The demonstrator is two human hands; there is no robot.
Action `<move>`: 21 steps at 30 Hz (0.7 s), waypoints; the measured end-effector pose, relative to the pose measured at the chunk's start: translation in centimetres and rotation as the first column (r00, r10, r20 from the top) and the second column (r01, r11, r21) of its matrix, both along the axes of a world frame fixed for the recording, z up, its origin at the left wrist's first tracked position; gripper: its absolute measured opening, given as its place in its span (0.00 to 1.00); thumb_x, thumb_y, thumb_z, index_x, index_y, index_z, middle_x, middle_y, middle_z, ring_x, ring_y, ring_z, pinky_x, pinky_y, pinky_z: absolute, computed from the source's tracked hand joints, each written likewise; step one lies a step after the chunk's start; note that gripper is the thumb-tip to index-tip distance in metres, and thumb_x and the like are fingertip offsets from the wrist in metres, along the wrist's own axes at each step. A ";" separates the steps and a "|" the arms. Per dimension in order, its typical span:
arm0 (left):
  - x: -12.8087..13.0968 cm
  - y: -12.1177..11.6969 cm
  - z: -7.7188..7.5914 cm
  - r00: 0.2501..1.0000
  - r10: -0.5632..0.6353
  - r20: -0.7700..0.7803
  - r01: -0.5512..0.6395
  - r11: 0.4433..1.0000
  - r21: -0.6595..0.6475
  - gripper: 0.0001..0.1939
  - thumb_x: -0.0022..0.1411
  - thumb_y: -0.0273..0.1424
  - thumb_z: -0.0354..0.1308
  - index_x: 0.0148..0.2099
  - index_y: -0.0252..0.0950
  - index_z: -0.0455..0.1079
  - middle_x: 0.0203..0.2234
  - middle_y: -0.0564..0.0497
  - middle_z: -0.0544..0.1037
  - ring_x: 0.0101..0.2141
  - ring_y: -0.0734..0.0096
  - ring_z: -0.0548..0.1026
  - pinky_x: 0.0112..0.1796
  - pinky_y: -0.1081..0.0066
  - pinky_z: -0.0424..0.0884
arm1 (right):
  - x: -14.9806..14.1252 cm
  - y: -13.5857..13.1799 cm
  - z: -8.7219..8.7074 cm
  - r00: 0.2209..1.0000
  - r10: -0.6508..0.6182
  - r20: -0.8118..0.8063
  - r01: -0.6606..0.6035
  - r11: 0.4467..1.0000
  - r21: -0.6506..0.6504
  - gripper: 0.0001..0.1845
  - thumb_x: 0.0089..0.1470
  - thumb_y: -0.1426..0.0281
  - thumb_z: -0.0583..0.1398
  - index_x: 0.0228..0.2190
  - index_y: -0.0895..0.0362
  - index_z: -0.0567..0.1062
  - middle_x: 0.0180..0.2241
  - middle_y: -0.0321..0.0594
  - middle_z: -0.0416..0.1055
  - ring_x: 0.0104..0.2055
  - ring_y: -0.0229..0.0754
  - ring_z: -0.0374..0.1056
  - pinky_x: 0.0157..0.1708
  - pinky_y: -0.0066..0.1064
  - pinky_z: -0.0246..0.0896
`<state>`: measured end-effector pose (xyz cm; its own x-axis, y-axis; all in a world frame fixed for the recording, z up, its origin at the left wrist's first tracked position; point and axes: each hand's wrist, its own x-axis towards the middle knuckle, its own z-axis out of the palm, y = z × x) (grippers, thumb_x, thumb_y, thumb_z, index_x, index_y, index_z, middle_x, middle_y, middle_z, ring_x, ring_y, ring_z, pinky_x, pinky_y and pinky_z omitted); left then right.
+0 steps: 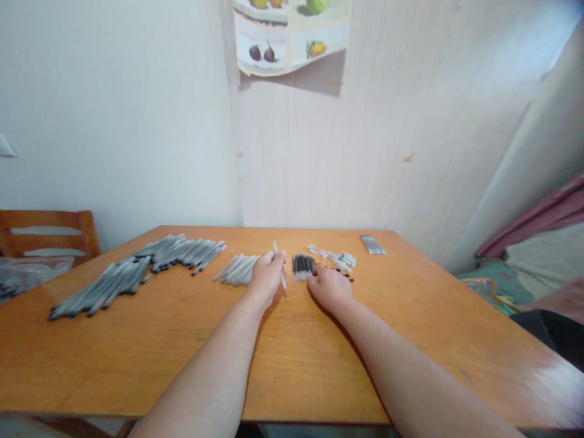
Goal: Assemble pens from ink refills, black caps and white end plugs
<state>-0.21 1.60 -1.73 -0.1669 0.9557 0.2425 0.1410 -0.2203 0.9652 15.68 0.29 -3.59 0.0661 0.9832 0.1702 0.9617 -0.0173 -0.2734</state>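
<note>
My left hand (268,272) is closed around a slim whitish pen barrel (275,246), which stands tilted with both ends showing past the fingers. Beside it on the left lies a row of clear pen barrels (235,269). My right hand (332,286) has its fingers curled and pressed together at the right edge of a row of dark pen refills (302,265) with pale lower ends. Whatever those fingertips pinch is hidden. Just behind this hand are small white pen caps or end pieces (333,255), and a few black bits (350,279) lie at its right.
A large spread of grey, black-ended pens (121,283) covers the left of the wooden table (292,365). A small set of pens (373,244) lies at the back right. A wooden chair (50,234) stands left, and a wall with a fruit poster (292,36) rises behind.
</note>
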 end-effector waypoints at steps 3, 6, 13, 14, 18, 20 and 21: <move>0.0 -0.1 0.2 1.000 0.001 -0.006 -0.001 1.000 -0.006 0.14 0.59 0.41 0.53 0.27 0.37 0.65 0.17 0.55 0.67 0.21 0.73 0.65 0.24 0.73 0.58 | -0.3 -0.1 -0.1 0.999 0.003 0.034 -0.004 1.000 0.012 0.19 0.60 0.57 0.50 0.39 0.55 0.74 0.39 0.48 0.77 0.43 0.52 0.73 0.39 0.38 0.63; 0.1 -0.3 0.4 1.000 0.004 0.002 -0.004 1.000 -0.015 0.14 0.59 0.40 0.53 0.27 0.37 0.65 0.17 0.55 0.67 0.20 0.74 0.65 0.24 0.73 0.58 | -0.3 0.0 -0.2 0.998 0.004 0.059 -0.004 1.000 0.009 0.19 0.60 0.57 0.50 0.39 0.55 0.74 0.39 0.49 0.77 0.42 0.52 0.73 0.39 0.38 0.63; 0.3 -0.5 0.7 0.999 0.015 0.045 -0.014 0.999 -0.039 0.13 0.58 0.40 0.55 0.27 0.37 0.64 0.17 0.55 0.67 0.19 0.74 0.64 0.23 0.74 0.59 | -0.3 0.0 -0.3 0.996 -0.015 0.090 0.013 1.000 0.017 0.17 0.60 0.60 0.50 0.38 0.55 0.73 0.37 0.48 0.77 0.40 0.51 0.74 0.38 0.38 0.64; 0.3 -0.5 0.7 0.999 0.016 0.048 -0.014 0.999 -0.038 0.13 0.58 0.40 0.55 0.27 0.37 0.64 0.17 0.55 0.67 0.19 0.74 0.64 0.23 0.74 0.59 | -0.3 0.0 -0.2 0.995 -0.020 0.094 0.019 1.000 0.013 0.17 0.60 0.61 0.50 0.38 0.56 0.73 0.37 0.48 0.77 0.40 0.51 0.74 0.38 0.38 0.65; 0.2 -0.4 0.6 0.998 0.023 0.054 -0.021 0.999 -0.031 0.13 0.58 0.40 0.56 0.26 0.37 0.65 0.17 0.55 0.67 0.19 0.74 0.64 0.23 0.74 0.59 | -0.4 0.0 -0.1 0.993 -0.039 0.108 0.039 0.999 -0.002 0.16 0.59 0.63 0.50 0.39 0.56 0.74 0.38 0.49 0.77 0.41 0.51 0.74 0.39 0.37 0.65; 0.2 -0.3 0.6 0.998 0.023 0.060 -0.021 0.999 -0.028 0.14 0.58 0.40 0.56 0.26 0.37 0.65 0.16 0.55 0.67 0.19 0.74 0.65 0.24 0.73 0.59 | -0.4 0.0 -0.1 0.993 -0.049 0.111 0.049 0.999 -0.004 0.16 0.59 0.64 0.50 0.39 0.57 0.74 0.39 0.50 0.77 0.42 0.51 0.74 0.39 0.38 0.65; 0.2 -0.3 0.5 0.998 0.022 0.063 -0.020 0.999 -0.026 0.14 0.58 0.41 0.56 0.26 0.37 0.65 0.17 0.55 0.67 0.19 0.74 0.65 0.24 0.73 0.59 | -0.4 0.1 -0.2 0.992 -0.052 0.111 0.053 0.999 -0.007 0.16 0.59 0.64 0.50 0.40 0.57 0.75 0.39 0.51 0.77 0.42 0.51 0.74 0.39 0.38 0.65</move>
